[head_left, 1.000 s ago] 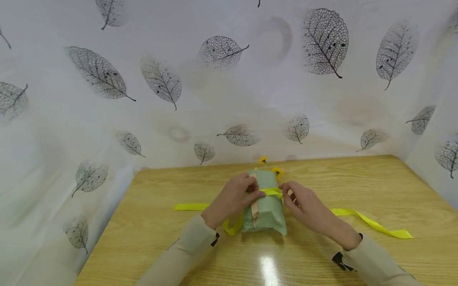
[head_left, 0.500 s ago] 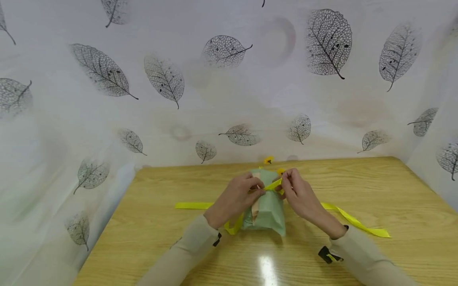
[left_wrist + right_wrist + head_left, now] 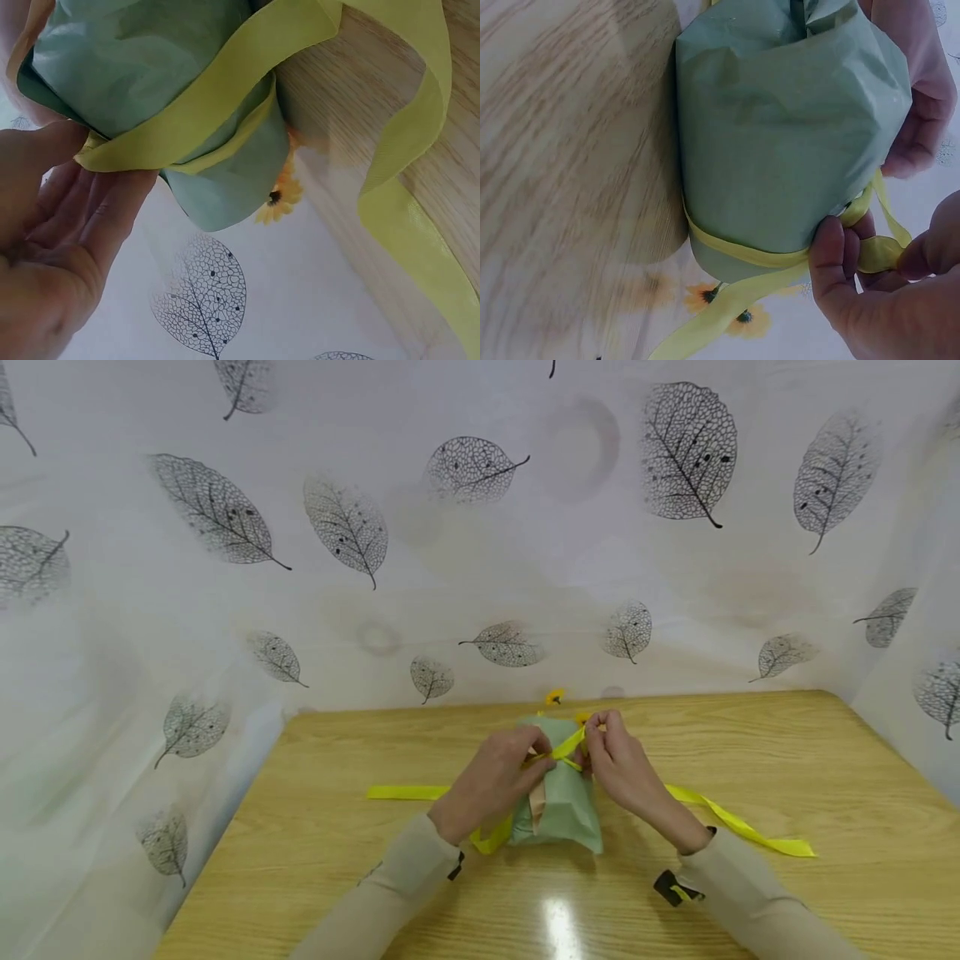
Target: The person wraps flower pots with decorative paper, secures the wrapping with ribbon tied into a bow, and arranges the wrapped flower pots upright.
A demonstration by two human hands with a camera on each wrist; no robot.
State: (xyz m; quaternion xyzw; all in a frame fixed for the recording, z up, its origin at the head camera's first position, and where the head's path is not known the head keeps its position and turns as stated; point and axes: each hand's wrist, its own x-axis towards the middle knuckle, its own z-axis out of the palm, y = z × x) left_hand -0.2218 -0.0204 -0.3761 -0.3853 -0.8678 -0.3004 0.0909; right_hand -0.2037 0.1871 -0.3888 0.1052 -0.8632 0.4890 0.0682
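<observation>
A parcel wrapped in pale green paper (image 3: pixel 570 814), with a beige strip (image 3: pixel 537 810) along its left part, lies on the table. Bright yellow ribbon (image 3: pixel 202 105) runs round it. My left hand (image 3: pixel 487 781) pinches the ribbon between thumb and fingers at the parcel's top, as the left wrist view shows. From the right, my right hand (image 3: pixel 630 772) pinches a raised piece of the ribbon, which slants up from the left fingertips. The right wrist view shows a small ribbon loop (image 3: pixel 881 253) between the right thumb and fingers. Yellow flowers (image 3: pixel 554 697) poke out beyond the parcel's far end.
One ribbon tail (image 3: pixel 405 792) lies flat to the left on the wooden table (image 3: pixel 322 877). Another tail (image 3: pixel 750 831) stretches to the right, past the right forearm. Behind the table hangs a white cloth (image 3: pixel 480 552) printed with dark leaves.
My right hand has moved up and inward, lifting a piece of ribbon off the parcel. The right ribbon tail has shifted left. My left hand stays nearly in place.
</observation>
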